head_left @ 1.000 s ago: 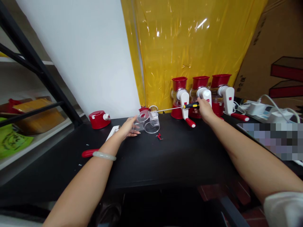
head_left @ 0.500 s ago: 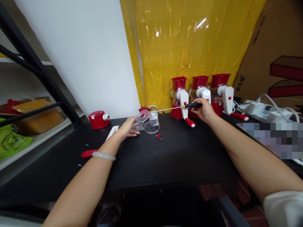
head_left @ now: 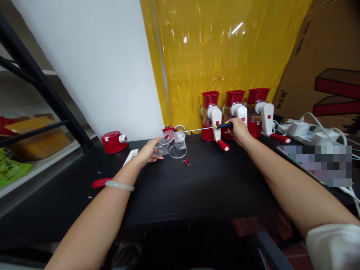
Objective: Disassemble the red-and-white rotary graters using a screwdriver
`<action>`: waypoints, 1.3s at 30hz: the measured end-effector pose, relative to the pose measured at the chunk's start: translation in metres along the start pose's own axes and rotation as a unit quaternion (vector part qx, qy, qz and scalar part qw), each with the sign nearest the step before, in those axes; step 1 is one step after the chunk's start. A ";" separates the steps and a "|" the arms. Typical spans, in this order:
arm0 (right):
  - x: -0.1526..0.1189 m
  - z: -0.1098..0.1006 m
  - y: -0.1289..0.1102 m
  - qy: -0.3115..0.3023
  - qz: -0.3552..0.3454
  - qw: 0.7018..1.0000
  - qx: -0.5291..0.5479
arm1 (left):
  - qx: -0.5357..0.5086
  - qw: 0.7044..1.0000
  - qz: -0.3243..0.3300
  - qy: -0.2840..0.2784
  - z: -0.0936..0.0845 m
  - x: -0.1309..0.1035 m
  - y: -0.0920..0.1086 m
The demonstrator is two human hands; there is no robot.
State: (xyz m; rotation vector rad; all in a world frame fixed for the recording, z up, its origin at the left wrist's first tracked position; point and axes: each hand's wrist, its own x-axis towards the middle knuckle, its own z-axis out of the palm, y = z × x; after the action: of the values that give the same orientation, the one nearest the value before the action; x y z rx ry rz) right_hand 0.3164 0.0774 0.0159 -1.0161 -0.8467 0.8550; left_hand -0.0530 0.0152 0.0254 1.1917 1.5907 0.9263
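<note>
On the table (head_left: 213,187), 3 grinders (head_left: 240,111) stand right of the housing (head_left: 178,148), the base (head_left: 113,143) left, the clip (head_left: 186,162) before it

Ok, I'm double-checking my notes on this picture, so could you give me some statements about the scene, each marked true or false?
1. The right hand holds a screwdriver. True.
2. The left hand holds the red pot. False: the left hand holds a clear plastic housing.
3. The small red part lies on the table. True.
4. The bracelet is on the right arm. False: it is on the left arm.
</note>
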 end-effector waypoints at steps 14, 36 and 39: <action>-0.013 0.007 -0.011 -0.008 0.041 0.995 0.085 | -0.002 1.000 -0.004 -0.002 0.000 -0.001 0.001; 0.001 -0.001 0.000 -0.036 -0.013 0.995 0.094 | 0.001 1.000 -0.008 0.005 -0.001 0.002 -0.001; 0.003 -0.004 0.003 -0.011 -0.070 0.996 -0.047 | 0.003 1.000 -0.012 0.009 0.000 0.000 0.000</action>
State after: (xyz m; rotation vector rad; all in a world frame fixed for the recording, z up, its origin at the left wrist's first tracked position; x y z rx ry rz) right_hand 0.3208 0.0797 0.0129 -1.0186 -0.9726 0.7139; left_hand -0.0532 0.0155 0.0254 1.1678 1.6205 0.9203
